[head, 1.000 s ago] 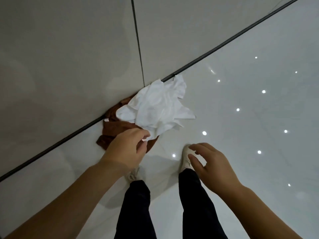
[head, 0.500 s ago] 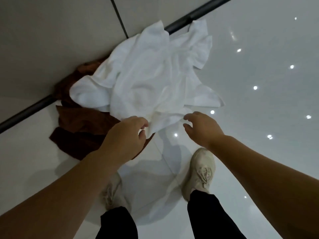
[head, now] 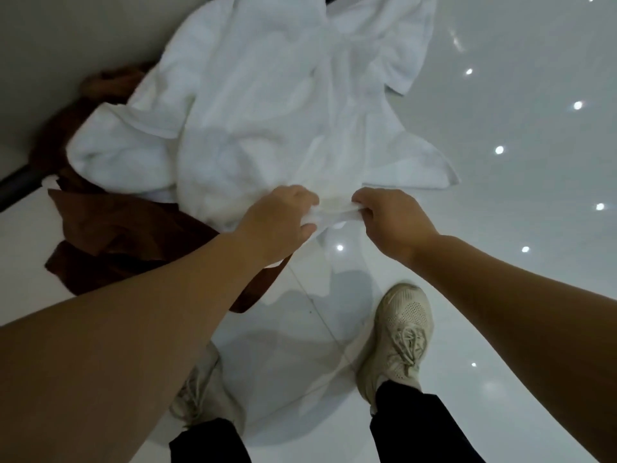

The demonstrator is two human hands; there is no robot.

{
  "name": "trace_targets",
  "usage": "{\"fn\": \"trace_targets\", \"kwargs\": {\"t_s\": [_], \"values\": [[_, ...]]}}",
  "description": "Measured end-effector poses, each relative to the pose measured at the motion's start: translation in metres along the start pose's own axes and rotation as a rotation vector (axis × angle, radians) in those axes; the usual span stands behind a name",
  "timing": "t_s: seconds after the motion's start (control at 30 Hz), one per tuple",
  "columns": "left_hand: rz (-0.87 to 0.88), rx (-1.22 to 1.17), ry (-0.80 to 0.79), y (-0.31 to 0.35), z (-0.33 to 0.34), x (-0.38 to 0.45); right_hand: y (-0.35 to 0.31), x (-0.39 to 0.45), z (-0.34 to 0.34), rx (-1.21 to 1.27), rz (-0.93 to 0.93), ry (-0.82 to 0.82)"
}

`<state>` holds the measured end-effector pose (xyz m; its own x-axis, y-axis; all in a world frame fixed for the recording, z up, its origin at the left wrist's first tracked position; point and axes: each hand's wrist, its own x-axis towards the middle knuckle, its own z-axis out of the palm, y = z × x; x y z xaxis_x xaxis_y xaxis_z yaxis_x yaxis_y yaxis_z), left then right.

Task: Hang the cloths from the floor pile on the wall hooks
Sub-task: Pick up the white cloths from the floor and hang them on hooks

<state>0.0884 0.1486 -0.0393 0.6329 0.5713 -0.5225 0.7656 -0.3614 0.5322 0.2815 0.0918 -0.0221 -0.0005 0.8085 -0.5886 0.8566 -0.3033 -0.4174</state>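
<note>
A crumpled white cloth [head: 267, 105] lies on the glossy floor against the wall base, spread over a brown cloth [head: 110, 235] that shows at its left and lower edge. My left hand [head: 280, 222] grips the white cloth's near edge. Just to its right, my right hand [head: 390, 218] pinches the same edge, and a short band of fabric stretches between the two hands. No wall hooks are in view.
The beige wall [head: 66, 45] rises at the upper left, with a dark strip [head: 20, 185] at its foot. My two pale sneakers [head: 400, 335] stand on the white tiled floor [head: 517, 162] just below the pile. Ceiling lights reflect off the floor on the right.
I have bent closer to the pile, which now fills the upper view. Both hands reached forward and took hold of the white cloth's near edge; earlier my right hand hovered free.
</note>
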Motion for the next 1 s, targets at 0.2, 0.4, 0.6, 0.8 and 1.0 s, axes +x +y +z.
{"fn": "trace_targets", "kwargs": {"t_s": [0.2, 0.4, 0.6, 0.8, 1.0], "values": [[-0.001, -0.105, 0.023, 0.052, -0.072, -0.037, -0.029, -0.055, -0.096, 0.04, -0.091, 0.029], [0.058, -0.243, 0.124, 0.131, -0.217, -0.12, -0.099, -0.131, -0.243, 0.118, -0.143, 0.0], [0.061, -0.261, 0.231, 0.232, -0.377, -0.198, -0.192, -0.226, -0.403, 0.279, -0.112, 0.133], [0.168, -0.266, 0.444, 0.343, -0.536, -0.292, -0.28, -0.343, -0.565, 0.513, -0.14, 0.304], [0.292, -0.263, 0.585, 0.438, -0.676, -0.37, -0.349, -0.439, -0.684, 0.687, -0.239, 0.42]]}}
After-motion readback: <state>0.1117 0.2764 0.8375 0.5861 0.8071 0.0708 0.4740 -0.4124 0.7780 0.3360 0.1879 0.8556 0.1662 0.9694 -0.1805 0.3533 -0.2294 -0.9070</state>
